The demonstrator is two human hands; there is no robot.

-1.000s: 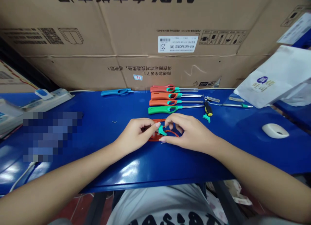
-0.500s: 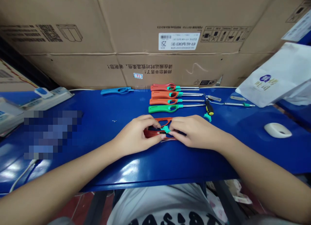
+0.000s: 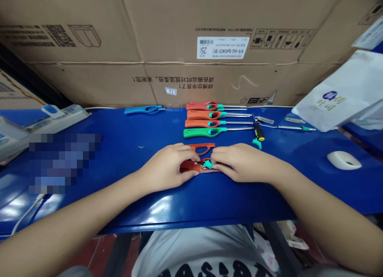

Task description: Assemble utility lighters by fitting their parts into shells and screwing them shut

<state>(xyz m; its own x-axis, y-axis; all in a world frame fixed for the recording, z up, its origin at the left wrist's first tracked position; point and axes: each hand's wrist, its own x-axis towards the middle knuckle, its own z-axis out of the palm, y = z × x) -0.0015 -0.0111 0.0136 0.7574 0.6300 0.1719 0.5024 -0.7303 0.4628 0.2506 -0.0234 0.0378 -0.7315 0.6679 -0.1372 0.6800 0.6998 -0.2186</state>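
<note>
An orange lighter half-shell [image 3: 189, 166] lies open on the blue table, with a teal trigger [image 3: 207, 164] and a dark part sitting in it. My left hand [image 3: 167, 165] grips the shell's left part, thumb on the near side and fingers on the far side. The fingers of my right hand [image 3: 239, 163] are closed at the trigger's right end, over the shell; its fingertips are partly hidden. Just beyond the hands lies the matching orange shell half [image 3: 203, 148] with its loop-shaped opening.
Several long-nosed lighters, including a green one [image 3: 199, 132], lie in a stack beyond, and a blue one [image 3: 143, 109] lies left. To the right are a screwdriver [image 3: 259, 132], a loose teal trigger [image 3: 256, 143], a metal tube [image 3: 290, 127] and a white mouse [image 3: 344, 160]. A cardboard box [image 3: 104, 83] stands behind.
The teal trigger has gone from between my fingertips down into the orange half-shell. My left fingers have drawn back slightly to the left, uncovering more of the trigger.
</note>
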